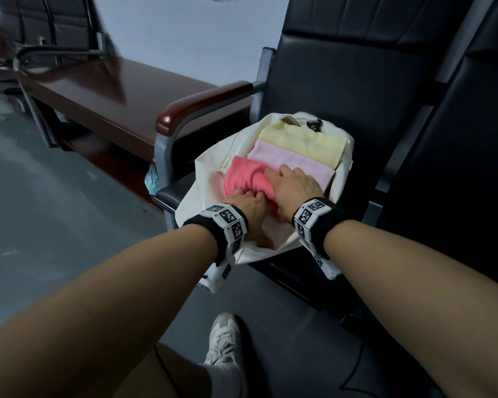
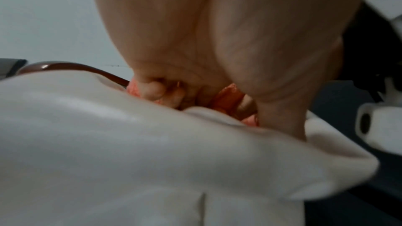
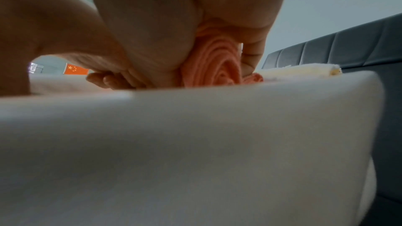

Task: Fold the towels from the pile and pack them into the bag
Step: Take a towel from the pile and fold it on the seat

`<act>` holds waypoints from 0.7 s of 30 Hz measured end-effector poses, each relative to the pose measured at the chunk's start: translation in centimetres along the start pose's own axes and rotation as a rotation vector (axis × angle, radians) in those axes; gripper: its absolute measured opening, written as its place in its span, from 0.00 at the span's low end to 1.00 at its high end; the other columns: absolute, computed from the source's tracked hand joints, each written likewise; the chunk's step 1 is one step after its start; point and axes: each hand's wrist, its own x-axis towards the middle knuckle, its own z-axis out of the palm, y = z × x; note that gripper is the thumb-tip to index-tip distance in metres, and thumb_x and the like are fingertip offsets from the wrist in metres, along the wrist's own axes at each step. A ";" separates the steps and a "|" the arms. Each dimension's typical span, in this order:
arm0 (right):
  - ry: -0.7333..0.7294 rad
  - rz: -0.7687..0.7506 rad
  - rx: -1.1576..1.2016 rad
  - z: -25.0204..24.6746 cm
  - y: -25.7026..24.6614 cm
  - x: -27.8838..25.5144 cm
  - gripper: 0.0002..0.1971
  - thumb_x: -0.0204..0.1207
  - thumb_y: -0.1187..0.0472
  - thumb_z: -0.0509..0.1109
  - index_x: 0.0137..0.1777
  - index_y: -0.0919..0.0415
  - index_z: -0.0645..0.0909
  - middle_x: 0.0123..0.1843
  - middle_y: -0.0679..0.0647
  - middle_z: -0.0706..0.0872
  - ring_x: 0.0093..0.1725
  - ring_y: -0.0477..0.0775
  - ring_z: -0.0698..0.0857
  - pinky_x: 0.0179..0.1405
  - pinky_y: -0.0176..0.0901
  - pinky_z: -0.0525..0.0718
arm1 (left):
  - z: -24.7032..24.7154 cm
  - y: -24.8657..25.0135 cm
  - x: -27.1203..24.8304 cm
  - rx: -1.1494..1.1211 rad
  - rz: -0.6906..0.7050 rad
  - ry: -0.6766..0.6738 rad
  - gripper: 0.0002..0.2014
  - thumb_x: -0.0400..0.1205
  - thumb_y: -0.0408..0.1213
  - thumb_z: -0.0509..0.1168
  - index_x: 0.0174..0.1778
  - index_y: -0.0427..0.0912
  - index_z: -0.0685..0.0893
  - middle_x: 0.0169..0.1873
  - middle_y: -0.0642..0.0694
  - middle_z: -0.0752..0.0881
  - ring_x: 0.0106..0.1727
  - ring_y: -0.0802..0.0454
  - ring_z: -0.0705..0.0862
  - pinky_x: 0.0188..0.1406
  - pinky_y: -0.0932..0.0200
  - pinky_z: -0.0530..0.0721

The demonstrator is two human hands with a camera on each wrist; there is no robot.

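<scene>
Black seat (image 1: 342, 116), bag (image 1: 204, 179); both hands (left hand (image 1: 246, 206), right hand (image 1: 295, 186), fingertips hidden) gripping coral towel (image 1: 246, 175).

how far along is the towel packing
Done: a yellow towel and a pale pink towel lie folded in the cream bag. In hand: the left hand and right hand grip the coral towel, settling it in. No pile is in view, so what's left is unclear.
</scene>
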 end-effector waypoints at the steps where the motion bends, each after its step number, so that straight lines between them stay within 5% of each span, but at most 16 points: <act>1: -0.004 0.001 0.001 -0.1 -0.1 0.1 0.31 0.79 0.60 0.72 0.80 0.53 0.64 0.69 0.59 0.76 0.66 0.65 0.78 0.57 0.56 0.78 | -0.2 -0.1 0.0 0.025 0.001 0.002 0.47 0.66 0.72 0.76 0.71 0.41 0.76 0.63 0.44 0.84 0.64 0.44 0.81 0.71 0.54 0.70; 5: -0.034 0.021 0.070 -0.6 0.1 1.0 0.26 0.78 0.58 0.72 0.74 0.51 0.70 0.66 0.58 0.78 0.65 0.66 0.81 0.52 0.54 0.78 | -0.1 -0.3 0.0 0.073 0.062 0.056 0.42 0.62 0.77 0.74 0.67 0.54 0.83 0.58 0.54 0.86 0.56 0.48 0.77 0.64 0.55 0.71; 9: -0.048 0.057 0.165 -2.0 1.0 1.7 0.21 0.74 0.57 0.76 0.67 0.52 0.78 0.65 0.57 0.82 0.64 0.66 0.83 0.49 0.50 0.75 | -0.8 -0.6 -0.4 0.062 0.081 0.119 0.45 0.59 0.77 0.76 0.71 0.59 0.82 0.62 0.58 0.84 0.66 0.48 0.73 0.71 0.48 0.71; 18: 0.103 -0.002 0.008 -2.9 0.6 2.5 0.13 0.86 0.63 0.54 0.67 0.59 0.74 0.63 0.62 0.83 0.61 0.69 0.85 0.46 0.55 0.75 | -2.5 -1.3 -2.1 -0.027 0.234 0.247 0.42 0.61 0.66 0.80 0.73 0.61 0.79 0.61 0.55 0.85 0.66 0.49 0.76 0.71 0.49 0.66; 21: 0.011 -0.082 -0.044 -2.7 0.0 1.9 0.14 0.88 0.58 0.55 0.70 0.53 0.74 0.61 0.59 0.86 0.59 0.66 0.87 0.47 0.53 0.80 | -2.5 -1.4 -2.6 0.049 0.227 0.257 0.37 0.63 0.67 0.78 0.69 0.62 0.79 0.58 0.58 0.86 0.64 0.49 0.78 0.68 0.48 0.68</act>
